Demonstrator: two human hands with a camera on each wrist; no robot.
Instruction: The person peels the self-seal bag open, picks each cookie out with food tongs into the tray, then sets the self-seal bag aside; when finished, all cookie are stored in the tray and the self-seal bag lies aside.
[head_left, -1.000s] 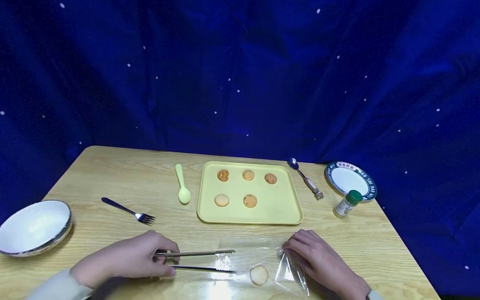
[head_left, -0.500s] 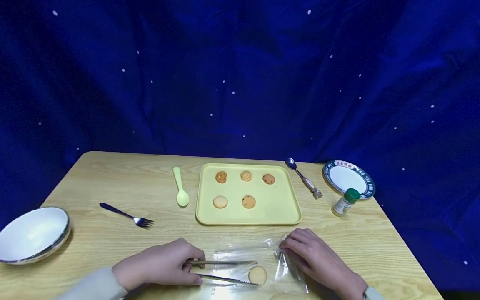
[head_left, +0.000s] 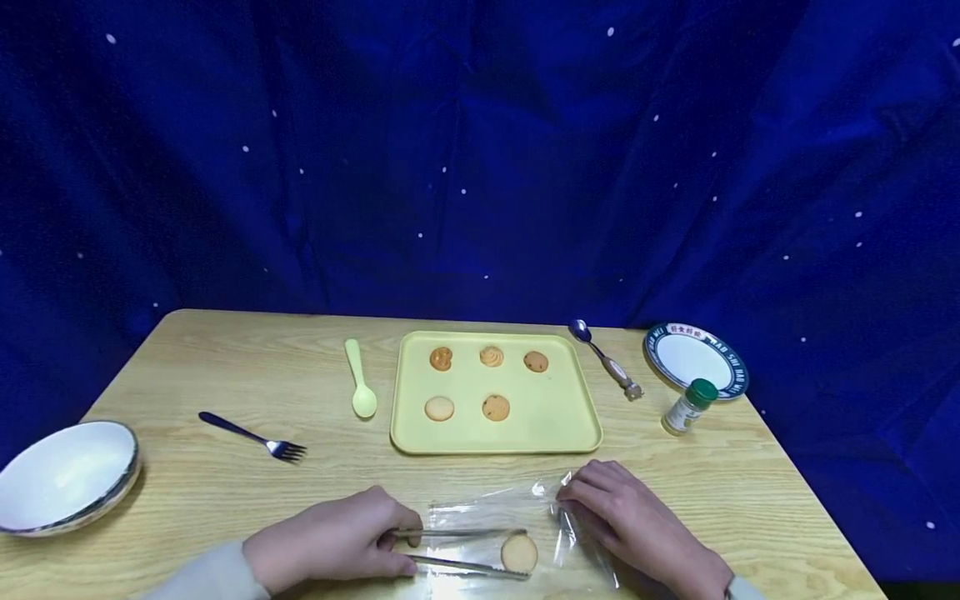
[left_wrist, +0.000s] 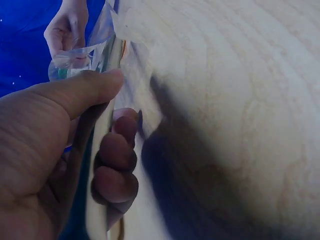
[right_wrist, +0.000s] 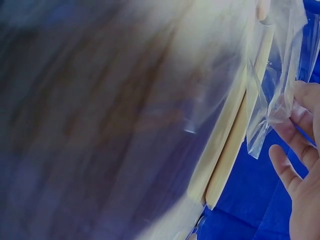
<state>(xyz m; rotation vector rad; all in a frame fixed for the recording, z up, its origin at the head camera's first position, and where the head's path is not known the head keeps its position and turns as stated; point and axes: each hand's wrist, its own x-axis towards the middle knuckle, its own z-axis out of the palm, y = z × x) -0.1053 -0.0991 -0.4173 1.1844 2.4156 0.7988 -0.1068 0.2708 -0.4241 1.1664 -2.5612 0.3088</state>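
My left hand (head_left: 345,537) grips a pair of metal tongs (head_left: 465,568), thumb on one arm and curled fingers on the other. Their toothed tips lie on either side of a pale round cookie (head_left: 519,553). Under my hands spreads a clear plastic bag (head_left: 480,507), which the cookie and the tongs overlap in the head view. At the bag's right end, my right hand (head_left: 637,525) pinches its crumpled edge. The right wrist view shows the fingertips of the right hand (right_wrist: 307,195) on the film (right_wrist: 280,95).
Behind the bag stands a yellow tray (head_left: 555,417) with several cookies (head_left: 495,407). To its left lie a green spoon (head_left: 364,402) and a fork (head_left: 255,435). A bowl (head_left: 67,475) sits far left. Rightward are a metal spoon (head_left: 611,362), a plate (head_left: 693,358) and a green-capped jar (head_left: 686,408).
My left hand has moved right with the tongs, and their tips have gone from left of the cookie to both sides of it. My right hand stays at the bag's edge.
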